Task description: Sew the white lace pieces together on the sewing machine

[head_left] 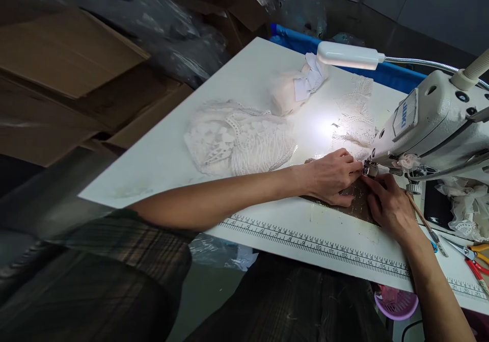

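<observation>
A white sewing machine (431,112) stands at the right, its metal presser foot (370,168) low over the work. White lace fabric (353,112) lies behind the foot and runs down to it. Just left of the foot, my left hand (334,176) is closed, fingertips bent onto the near edge of the lace. My right hand (393,204) is on the other side, thumb and fingers pressed together close below the foot; whatever they pinch is hidden. Both hands rest over a brown plate (359,202) at the needle area.
Gathered white lace (248,138) and a pale bundle (292,87) lie on the white table (153,168). A lamp (349,55) hangs above. A ruler strip (305,245) follows the front edge. Scissors (464,250) and a brush-like tool (426,222) lie right. Cardboard boxes (69,51) stand left.
</observation>
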Demonstrator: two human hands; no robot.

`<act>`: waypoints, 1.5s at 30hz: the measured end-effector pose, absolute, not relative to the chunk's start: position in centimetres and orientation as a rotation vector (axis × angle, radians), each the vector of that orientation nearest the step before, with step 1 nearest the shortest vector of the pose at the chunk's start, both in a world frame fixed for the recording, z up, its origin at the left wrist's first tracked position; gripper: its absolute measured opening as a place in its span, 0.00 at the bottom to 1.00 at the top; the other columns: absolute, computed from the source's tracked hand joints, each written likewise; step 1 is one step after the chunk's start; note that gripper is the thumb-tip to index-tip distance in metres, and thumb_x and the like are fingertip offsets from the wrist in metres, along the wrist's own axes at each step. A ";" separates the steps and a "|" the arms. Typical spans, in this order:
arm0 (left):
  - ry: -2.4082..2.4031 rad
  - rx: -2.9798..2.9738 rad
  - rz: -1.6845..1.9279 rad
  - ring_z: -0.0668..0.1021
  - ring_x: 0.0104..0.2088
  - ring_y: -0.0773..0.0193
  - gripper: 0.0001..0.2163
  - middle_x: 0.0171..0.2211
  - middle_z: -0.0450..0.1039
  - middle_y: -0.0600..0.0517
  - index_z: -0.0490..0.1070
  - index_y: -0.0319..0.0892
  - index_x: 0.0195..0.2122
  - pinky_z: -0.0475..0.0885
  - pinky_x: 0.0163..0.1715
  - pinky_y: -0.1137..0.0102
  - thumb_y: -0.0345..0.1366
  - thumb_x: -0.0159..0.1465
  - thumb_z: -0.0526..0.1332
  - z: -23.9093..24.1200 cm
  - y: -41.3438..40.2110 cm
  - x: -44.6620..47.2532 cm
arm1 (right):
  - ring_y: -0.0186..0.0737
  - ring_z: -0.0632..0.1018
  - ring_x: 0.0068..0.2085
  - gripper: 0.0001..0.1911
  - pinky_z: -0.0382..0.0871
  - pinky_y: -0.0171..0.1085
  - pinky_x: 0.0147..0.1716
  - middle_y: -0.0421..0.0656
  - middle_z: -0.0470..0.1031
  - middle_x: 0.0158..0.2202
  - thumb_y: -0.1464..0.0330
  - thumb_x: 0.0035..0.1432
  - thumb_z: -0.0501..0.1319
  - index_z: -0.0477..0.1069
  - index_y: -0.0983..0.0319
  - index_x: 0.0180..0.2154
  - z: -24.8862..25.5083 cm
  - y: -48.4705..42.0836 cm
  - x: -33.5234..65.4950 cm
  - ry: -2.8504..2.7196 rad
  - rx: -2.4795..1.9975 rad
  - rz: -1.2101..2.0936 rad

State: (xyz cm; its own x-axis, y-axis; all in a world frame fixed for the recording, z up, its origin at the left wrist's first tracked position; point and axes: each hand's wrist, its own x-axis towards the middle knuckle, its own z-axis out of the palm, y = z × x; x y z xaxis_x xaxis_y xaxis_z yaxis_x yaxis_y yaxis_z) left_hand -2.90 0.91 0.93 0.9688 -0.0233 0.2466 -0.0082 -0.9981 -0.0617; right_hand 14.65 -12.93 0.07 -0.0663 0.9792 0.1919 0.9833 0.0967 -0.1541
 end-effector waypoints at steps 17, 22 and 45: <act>-0.028 -3.133 -0.510 0.73 0.38 0.53 0.24 0.45 0.71 0.40 0.75 0.34 0.46 0.62 0.42 0.57 0.51 0.63 0.56 0.2 1.5 -2.9 | 0.47 0.81 0.38 0.32 0.76 0.44 0.39 0.49 0.80 0.31 0.47 0.66 0.45 0.78 0.61 0.34 1.4 -12.3 16.9 -1.520 -1.950 0.541; -0.047 -3.107 -0.453 0.73 0.38 0.54 0.24 0.46 0.73 0.40 0.75 0.36 0.45 0.62 0.43 0.57 0.53 0.63 0.55 0.4 1.6 -2.8 | 0.49 0.79 0.48 0.33 0.74 0.46 0.46 0.52 0.79 0.41 0.44 0.65 0.45 0.75 0.62 0.44 1.0 -12.6 16.4 -1.511 -1.883 0.422; -0.907 -2.988 0.241 0.75 0.43 0.47 0.33 0.55 0.68 0.33 0.69 0.31 0.53 0.65 0.40 0.61 0.61 0.66 0.52 5.0 -2.6 -4.0 | 0.45 0.78 0.36 0.25 0.73 0.41 0.35 0.47 0.79 0.32 0.45 0.49 0.62 0.75 0.61 0.34 1.9 -12.6 17.1 -1.148 -1.833 0.787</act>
State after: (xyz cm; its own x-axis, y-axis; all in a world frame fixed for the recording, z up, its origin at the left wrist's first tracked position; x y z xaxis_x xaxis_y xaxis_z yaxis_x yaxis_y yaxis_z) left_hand -4.02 -2.63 4.96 0.8205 0.5532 -0.1440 0.5517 -0.8323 -0.0540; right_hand 17.14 -12.58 1.94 0.3902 0.9170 -0.0828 0.4075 -0.2527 -0.8776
